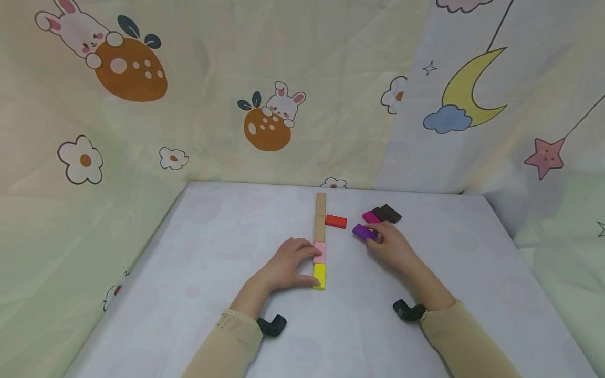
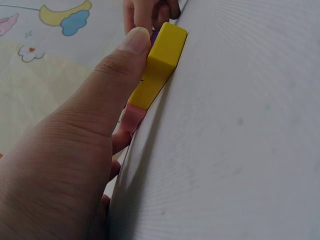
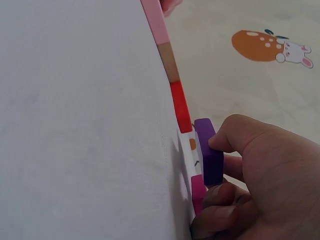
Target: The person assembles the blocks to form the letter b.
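Note:
My right hand pinches a purple block between thumb and fingers; in the right wrist view the block is held just above the table surface. My left hand rests beside a straight row of flat blocks, its thumb touching the yellow block at the near end and a fingertip on the pink block. Two tan blocks continue the row away from me. A red block lies crosswise against the row's right side, left of the purple one.
Beyond my right hand lie a magenta block and dark brown blocks, close together. A white cloth covers the table. Printed fabric walls stand at the back and sides. Each wrist carries a small black camera.

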Demonstrator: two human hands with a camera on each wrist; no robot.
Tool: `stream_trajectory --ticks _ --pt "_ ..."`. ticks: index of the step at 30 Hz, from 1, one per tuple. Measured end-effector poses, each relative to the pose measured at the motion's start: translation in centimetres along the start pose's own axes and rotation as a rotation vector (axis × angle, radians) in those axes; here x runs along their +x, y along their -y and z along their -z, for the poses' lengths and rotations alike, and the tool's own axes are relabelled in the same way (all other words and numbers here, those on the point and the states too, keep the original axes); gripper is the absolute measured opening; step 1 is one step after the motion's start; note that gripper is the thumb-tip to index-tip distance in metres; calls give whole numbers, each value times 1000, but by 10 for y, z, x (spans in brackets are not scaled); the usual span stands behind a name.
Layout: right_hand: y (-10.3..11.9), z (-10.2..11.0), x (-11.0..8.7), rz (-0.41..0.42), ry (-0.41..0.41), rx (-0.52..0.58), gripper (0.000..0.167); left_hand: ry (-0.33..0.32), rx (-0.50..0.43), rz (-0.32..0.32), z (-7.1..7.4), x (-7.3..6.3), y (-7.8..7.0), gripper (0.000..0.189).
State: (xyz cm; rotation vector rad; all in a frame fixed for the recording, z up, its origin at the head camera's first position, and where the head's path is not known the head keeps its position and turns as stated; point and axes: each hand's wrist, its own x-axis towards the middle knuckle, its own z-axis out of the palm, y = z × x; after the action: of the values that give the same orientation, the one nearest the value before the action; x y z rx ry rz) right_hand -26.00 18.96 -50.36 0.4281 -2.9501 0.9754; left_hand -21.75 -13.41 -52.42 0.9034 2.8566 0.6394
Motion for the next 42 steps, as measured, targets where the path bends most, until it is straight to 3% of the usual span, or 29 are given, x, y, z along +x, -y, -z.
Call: stream_trajectory --ticks 13,32,42 --pt "4 -7 17 -37 24 -22 45 4 2 15 -1 1 0 70" --pt "2 -6 24 -88 10 -47 45 -7 2 -4 -2 1 1 70" --pt "3 -9 25 -71 15 -37 43 -5 -1 2 -1 0 0 70"
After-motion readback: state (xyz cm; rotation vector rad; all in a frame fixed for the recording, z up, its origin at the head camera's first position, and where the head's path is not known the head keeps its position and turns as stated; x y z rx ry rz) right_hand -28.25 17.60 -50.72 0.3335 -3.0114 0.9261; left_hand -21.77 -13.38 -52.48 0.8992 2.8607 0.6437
